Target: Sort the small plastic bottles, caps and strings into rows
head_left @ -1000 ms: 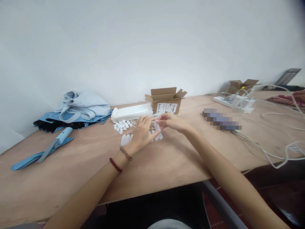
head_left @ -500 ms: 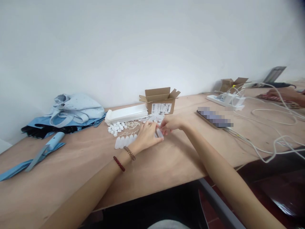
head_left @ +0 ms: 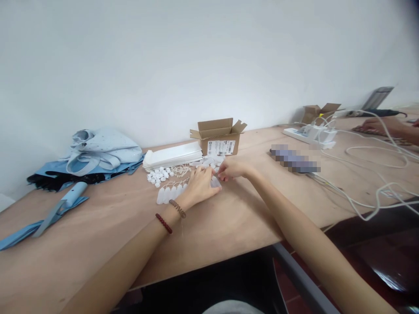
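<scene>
My left hand (head_left: 200, 183), with two beaded bracelets at the wrist, is closed around a small translucent white bottle (head_left: 215, 182). My right hand (head_left: 231, 170) pinches at the bottle's upper end; whatever is between those fingertips is too small to make out. Left of my left hand stretches a row of similar bottles (head_left: 167, 194) with thin cords at their tops. Behind that row are loose white caps (head_left: 159, 175) and a tangle of pale cord loops (head_left: 180, 171). More translucent pieces (head_left: 212, 161) lie just beyond my fingers, partly hidden.
An open cardboard box (head_left: 218, 138) stands near the wall beside a stack of flat white bags (head_left: 173, 155). To the left lie a light blue bag (head_left: 104, 150) and a blue umbrella (head_left: 72, 196). Rightward are a phone (head_left: 291, 159), a power strip (head_left: 307, 134), cables and another person's hand (head_left: 386, 125).
The bottle and my left thumb have shifted slightly left, and the bottle shows less between my hands. My right fingers have come closer to its top. The view has moved a little.
</scene>
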### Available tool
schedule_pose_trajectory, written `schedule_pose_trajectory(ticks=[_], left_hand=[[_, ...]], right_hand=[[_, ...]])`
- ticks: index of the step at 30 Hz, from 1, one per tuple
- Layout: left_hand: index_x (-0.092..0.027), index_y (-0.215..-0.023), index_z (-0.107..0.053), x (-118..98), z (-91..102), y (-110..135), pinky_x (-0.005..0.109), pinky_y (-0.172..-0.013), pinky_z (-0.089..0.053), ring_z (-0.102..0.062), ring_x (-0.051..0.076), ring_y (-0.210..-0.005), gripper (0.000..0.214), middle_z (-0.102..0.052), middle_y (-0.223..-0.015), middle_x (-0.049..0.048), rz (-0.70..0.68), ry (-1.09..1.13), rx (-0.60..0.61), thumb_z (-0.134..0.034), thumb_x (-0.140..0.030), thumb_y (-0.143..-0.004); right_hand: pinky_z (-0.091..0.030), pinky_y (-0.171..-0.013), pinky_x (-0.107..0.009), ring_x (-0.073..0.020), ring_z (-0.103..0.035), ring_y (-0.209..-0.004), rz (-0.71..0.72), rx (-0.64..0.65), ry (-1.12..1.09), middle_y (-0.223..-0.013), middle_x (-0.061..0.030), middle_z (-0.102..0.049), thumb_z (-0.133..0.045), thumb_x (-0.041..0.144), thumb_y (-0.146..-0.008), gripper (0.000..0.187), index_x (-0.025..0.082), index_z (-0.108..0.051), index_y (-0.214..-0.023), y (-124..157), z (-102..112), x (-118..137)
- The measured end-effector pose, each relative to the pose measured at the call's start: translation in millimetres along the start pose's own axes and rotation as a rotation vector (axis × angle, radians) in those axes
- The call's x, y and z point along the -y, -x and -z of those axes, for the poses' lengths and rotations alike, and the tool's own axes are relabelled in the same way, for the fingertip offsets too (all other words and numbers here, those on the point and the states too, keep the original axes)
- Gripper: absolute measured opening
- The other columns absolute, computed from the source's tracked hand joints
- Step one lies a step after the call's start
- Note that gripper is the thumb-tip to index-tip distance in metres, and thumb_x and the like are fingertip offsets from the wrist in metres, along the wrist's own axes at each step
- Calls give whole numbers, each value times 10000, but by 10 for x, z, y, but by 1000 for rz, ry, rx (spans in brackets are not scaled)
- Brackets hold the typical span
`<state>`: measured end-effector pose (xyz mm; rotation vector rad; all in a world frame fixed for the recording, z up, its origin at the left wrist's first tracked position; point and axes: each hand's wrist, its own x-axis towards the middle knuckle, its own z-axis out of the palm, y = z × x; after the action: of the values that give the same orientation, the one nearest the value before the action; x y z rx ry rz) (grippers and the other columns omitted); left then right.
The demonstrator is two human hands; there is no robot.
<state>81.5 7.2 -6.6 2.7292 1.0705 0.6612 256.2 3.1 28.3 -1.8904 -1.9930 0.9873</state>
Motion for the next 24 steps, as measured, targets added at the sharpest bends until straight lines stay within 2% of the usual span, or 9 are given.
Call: schedule_pose_trajectory(ticks=[11,16,24], left_hand=[[-206,-948,-534,34,-25,-8,462,-889,-401,-494,322,-1067,344,-593,-1002,93,4,13,-6,-669,-359,-672],[-195,-984,-534,32,-7,-12,460,-898,-395,-493,320,-1066,377,-591,-1009,97,8,-2,8,-665,-372,-677],[-188,-997,-538,25,27,-7,445,-900,-398,-494,311,-1067,366,-586,-1025,98,3,3,28,-643,-361,-692]], right_hand=[[-453,-552,-201,-156,-658,-676,1,-102,17,-755,-82,-707,-563,89,-745,130,107,-660,-830,-85,-24,-46],[-467,-604,-210,-149,-654,-652,20,-125,39,-695,-67,-699,-551,84,-748,161,100,-670,-854,-98,-26,-56],[-453,-576,-195,-135,-636,-632,15,-129,29,-691,-68,-691,-533,71,-758,190,86,-655,-903,-84,-25,-27]])
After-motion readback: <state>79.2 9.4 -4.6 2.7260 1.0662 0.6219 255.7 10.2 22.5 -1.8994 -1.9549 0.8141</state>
